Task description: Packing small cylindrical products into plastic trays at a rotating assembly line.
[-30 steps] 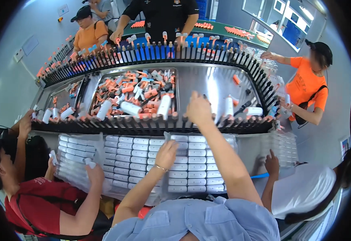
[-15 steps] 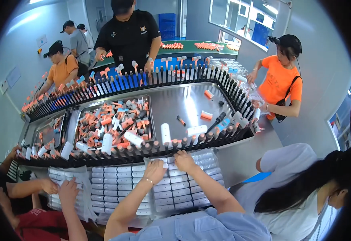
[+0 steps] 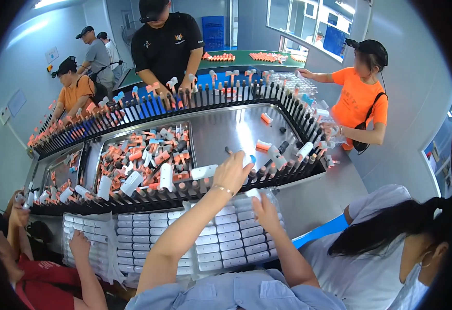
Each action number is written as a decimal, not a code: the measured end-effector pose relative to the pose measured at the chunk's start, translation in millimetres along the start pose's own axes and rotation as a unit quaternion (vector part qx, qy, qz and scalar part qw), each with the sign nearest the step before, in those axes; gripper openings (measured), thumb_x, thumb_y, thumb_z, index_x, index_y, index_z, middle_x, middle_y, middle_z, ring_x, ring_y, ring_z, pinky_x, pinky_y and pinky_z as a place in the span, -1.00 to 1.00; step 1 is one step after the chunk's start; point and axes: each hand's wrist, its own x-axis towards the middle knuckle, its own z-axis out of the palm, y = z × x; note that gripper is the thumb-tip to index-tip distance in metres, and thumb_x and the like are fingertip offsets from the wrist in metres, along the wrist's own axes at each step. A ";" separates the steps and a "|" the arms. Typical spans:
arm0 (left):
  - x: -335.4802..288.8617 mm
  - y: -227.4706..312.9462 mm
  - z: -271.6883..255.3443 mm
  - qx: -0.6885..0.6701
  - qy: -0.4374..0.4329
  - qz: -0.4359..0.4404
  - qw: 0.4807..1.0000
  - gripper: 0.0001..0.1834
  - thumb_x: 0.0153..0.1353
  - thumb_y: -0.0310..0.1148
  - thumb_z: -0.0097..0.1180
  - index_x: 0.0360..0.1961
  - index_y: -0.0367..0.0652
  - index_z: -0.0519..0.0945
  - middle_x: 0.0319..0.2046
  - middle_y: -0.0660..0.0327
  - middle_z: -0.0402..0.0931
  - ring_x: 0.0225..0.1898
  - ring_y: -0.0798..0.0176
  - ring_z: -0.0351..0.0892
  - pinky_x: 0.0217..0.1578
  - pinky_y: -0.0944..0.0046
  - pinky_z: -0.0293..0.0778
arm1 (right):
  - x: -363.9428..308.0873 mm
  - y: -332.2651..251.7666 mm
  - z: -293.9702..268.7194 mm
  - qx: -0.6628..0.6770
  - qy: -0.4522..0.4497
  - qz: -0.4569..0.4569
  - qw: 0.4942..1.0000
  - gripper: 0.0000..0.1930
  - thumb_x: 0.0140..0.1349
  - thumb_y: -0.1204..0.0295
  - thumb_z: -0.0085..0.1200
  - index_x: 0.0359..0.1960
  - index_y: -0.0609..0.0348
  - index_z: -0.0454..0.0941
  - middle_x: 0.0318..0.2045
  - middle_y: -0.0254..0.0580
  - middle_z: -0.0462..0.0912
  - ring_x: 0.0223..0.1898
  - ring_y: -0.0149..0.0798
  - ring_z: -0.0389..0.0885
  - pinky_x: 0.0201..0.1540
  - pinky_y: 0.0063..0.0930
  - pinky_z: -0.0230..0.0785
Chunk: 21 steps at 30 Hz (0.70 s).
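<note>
My left hand [image 3: 230, 174] reaches over the near row of black posts [image 3: 205, 189], its fingers closed around a light-blue piece [image 3: 250, 159] mostly hidden by them. Lower and to the right, my right hand [image 3: 267, 214] pinches a small white plastic piece [image 3: 253, 194] above the near tray. That clear plastic tray [image 3: 273, 252] holds rows of white, rounded plastic shells [image 3: 226, 229]. White shells are also fitted on posts left of my left hand, one [image 3: 203, 172] lying right beside it.
A metal bin [image 3: 193, 155] of mixed orange, grey and blue parts lies inside the ring of posts. Loose orange pieces [image 3: 262, 145] rest on the steel surface [image 3: 220, 124]. Co-workers stand close on both sides; a person in black [image 3: 169, 46] works opposite.
Both hands have left the tray: my left went up and right to the posts, my right moved right and now holds a white piece. The near posts and their shells have shifted left.
</note>
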 end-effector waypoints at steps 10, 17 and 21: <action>13.2 -18.3 10.8 0.160 -0.115 -0.199 0.960 -0.68 0.09 -0.20 0.06 -0.29 -0.25 0.38 -0.40 -0.07 0.57 -0.35 -0.02 0.61 -0.37 0.12 0.54 | 84.4 -67.8 -38.3 -0.325 0.146 -0.251 0.900 -0.49 0.03 0.42 0.11 0.04 0.31 0.28 -0.36 0.09 0.56 -0.34 0.04 0.58 -0.28 -0.22 0.45; -24.0 -39.2 -18.1 0.163 0.015 -0.205 0.965 -0.64 0.01 -0.28 0.17 -0.21 -0.22 0.39 -0.20 -0.05 0.46 -0.23 -0.09 0.52 -0.24 0.05 0.47 | 129.5 -82.0 30.3 -0.429 0.047 -0.278 0.858 -0.73 -0.05 0.54 -0.01 -0.25 0.31 0.37 -0.48 0.06 0.54 -0.48 -0.08 0.62 -0.51 -0.40 0.49; -78.9 -27.1 -26.4 0.119 0.215 -0.001 0.969 -0.59 -0.05 -0.48 0.16 -0.10 -0.24 0.43 -0.09 -0.04 0.35 -0.09 -0.11 0.35 -0.04 -0.01 0.26 | 107.1 -87.6 35.3 -0.361 0.048 -0.312 0.878 -0.70 0.10 0.43 -0.05 -0.11 0.20 0.36 -0.51 0.06 0.53 -0.48 0.01 0.60 -0.48 -0.24 0.48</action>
